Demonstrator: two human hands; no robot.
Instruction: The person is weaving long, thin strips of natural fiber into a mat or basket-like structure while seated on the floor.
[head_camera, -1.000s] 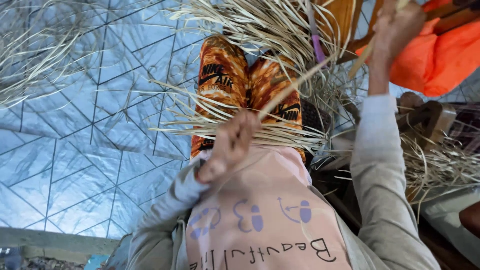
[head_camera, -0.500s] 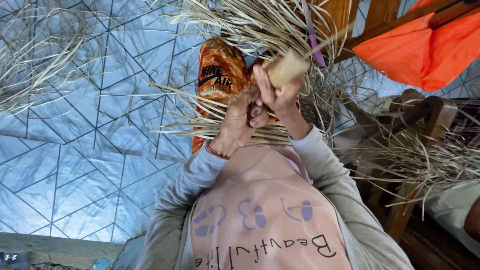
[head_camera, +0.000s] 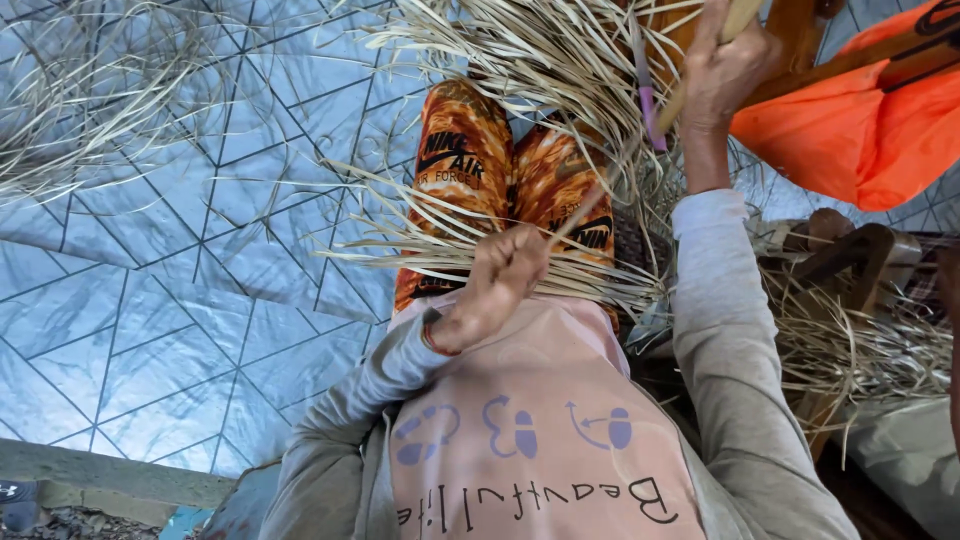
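My left hand rests over my lap, fingers closed on the lower end of a long pale dried strip. The strip runs up and to the right to my right hand, which is raised near the top edge and closed around its upper part. Across my thighs, under the left hand, lies a flat bundle of dried strips. A bigger heap of the same strips lies beyond my knees. I wear orange patterned trousers, a pink shirt and grey sleeves.
Blue-grey patterned floor tiles fill the left, with loose strips at the far left. Orange cloth hangs over wooden furniture at top right. A slim pink object stands among the strips. More strips and a wooden frame are on the right.
My right hand has gone from beside the left hand up and to the right, drawing the strip out taut. The left hand stays over the lap.
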